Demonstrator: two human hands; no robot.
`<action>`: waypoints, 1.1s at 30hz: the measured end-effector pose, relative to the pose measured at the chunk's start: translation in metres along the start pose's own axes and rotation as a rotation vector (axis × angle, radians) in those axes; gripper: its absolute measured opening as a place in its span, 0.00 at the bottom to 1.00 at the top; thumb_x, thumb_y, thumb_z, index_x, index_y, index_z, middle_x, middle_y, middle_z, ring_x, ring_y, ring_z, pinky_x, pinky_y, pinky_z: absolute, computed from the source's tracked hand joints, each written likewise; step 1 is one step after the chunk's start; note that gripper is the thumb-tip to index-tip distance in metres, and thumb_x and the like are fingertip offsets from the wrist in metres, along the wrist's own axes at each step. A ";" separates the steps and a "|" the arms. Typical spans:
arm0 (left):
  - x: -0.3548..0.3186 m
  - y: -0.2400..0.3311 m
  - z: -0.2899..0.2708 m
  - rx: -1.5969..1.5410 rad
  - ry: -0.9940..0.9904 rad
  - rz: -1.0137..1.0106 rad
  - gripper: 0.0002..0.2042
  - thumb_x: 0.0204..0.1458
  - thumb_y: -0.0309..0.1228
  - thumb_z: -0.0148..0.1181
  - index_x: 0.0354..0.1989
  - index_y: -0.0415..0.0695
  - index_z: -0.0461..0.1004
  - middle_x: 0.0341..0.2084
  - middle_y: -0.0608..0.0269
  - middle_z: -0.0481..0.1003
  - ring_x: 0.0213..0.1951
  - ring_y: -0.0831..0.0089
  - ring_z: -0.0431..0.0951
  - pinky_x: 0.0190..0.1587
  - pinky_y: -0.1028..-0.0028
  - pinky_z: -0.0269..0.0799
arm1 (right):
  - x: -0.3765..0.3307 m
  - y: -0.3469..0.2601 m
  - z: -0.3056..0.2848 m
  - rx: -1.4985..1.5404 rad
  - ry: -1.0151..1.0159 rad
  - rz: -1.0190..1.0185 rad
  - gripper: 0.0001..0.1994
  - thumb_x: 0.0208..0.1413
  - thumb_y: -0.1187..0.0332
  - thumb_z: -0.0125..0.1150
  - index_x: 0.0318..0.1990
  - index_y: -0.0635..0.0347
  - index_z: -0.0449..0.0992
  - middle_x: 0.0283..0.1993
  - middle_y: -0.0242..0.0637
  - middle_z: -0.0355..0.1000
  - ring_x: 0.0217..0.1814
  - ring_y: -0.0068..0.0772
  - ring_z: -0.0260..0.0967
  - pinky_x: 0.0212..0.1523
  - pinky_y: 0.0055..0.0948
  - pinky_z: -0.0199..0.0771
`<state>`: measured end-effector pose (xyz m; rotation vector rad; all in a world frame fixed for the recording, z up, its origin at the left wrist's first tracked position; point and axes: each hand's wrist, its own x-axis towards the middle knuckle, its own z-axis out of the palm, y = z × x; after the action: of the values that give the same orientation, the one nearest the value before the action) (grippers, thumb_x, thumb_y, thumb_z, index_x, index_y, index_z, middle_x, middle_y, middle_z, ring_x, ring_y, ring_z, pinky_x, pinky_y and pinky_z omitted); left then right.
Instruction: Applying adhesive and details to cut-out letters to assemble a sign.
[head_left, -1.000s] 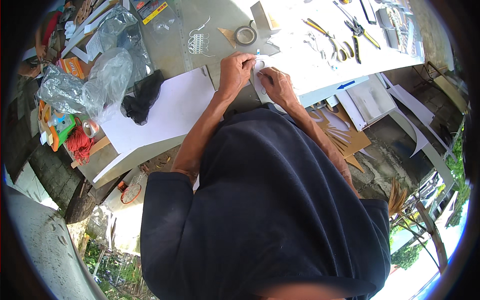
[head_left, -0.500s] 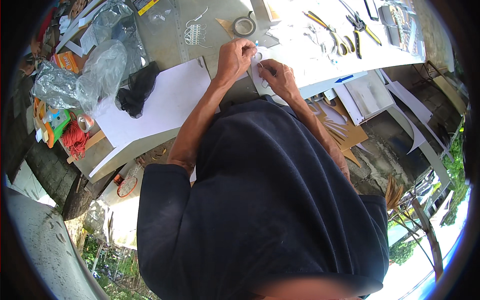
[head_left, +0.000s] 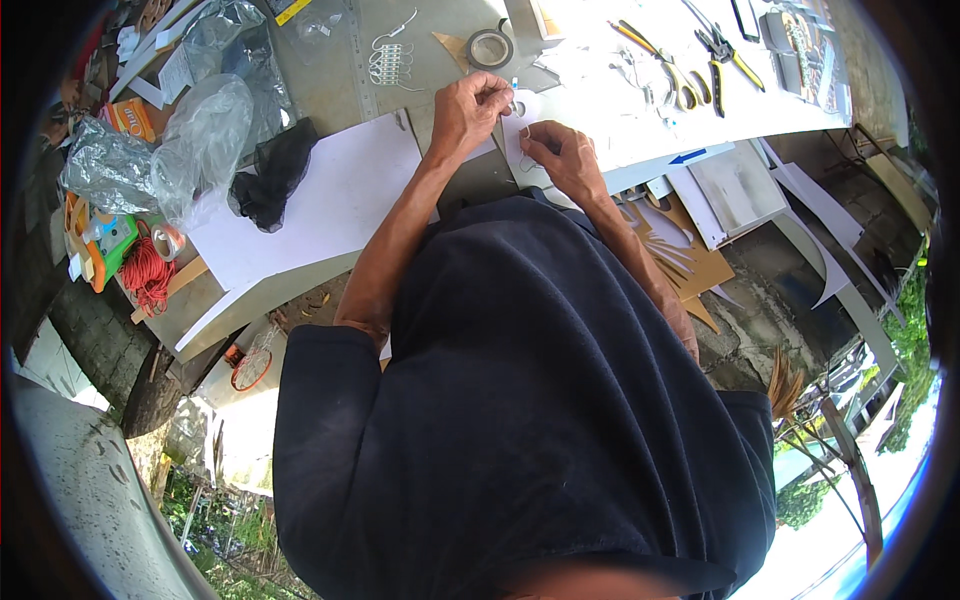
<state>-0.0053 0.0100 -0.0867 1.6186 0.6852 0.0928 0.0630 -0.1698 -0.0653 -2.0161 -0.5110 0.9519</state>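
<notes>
An outdoor surface (head_left: 330,70) is carrying a white sheet (head_left: 330,195), tape roll (head_left: 490,47) and pliers (head_left: 722,50). Both hands, left (head_left: 470,105) and right (head_left: 560,160), are pinching a thin wire (head_left: 524,135) over a small white piece (head_left: 520,125) (hard to make out) at the near edge.

Bright outdoor daylight; glare on the white tabletop (head_left: 620,90); strong fisheye bending and dark vignette at the rim

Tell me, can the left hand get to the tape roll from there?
Probably yes. The tape roll lies just beyond the left hand on the table, with only bare tabletop between them. But the hand is pinching something small with the right hand, so it would likely have to let go first.
</notes>
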 end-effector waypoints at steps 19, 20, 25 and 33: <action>0.001 -0.001 -0.003 0.075 0.028 0.079 0.06 0.56 0.27 0.68 0.39 0.39 0.82 0.26 0.64 0.83 0.30 0.79 0.81 0.34 0.78 0.76 | 0.004 0.010 0.002 0.076 -0.028 0.007 0.12 0.57 0.67 0.66 0.44 0.65 0.83 0.39 0.40 0.83 0.40 0.30 0.80 0.43 0.31 0.77; 0.002 -0.001 -0.002 0.177 0.039 0.165 0.06 0.55 0.27 0.68 0.39 0.39 0.82 0.26 0.64 0.83 0.30 0.79 0.81 0.34 0.77 0.76 | 0.004 0.009 0.002 0.076 -0.029 0.007 0.12 0.57 0.67 0.66 0.44 0.65 0.83 0.39 0.40 0.83 0.40 0.30 0.80 0.43 0.31 0.77; 0.009 0.001 0.000 0.151 0.034 0.192 0.07 0.53 0.25 0.70 0.39 0.39 0.82 0.30 0.59 0.84 0.30 0.76 0.83 0.35 0.76 0.78 | 0.011 -0.001 0.005 -0.047 0.063 -0.097 0.10 0.54 0.67 0.68 0.42 0.61 0.84 0.39 0.41 0.83 0.38 0.35 0.80 0.44 0.34 0.77; 0.010 -0.003 0.001 0.176 0.074 0.217 0.07 0.53 0.25 0.70 0.39 0.40 0.82 0.29 0.60 0.84 0.30 0.77 0.83 0.35 0.76 0.78 | 0.020 0.002 0.002 -0.242 0.164 -0.289 0.08 0.56 0.70 0.64 0.42 0.58 0.85 0.39 0.44 0.80 0.42 0.48 0.78 0.47 0.42 0.76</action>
<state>0.0019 0.0141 -0.0933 1.8635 0.5844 0.2578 0.0741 -0.1573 -0.0766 -2.1367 -0.8331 0.5660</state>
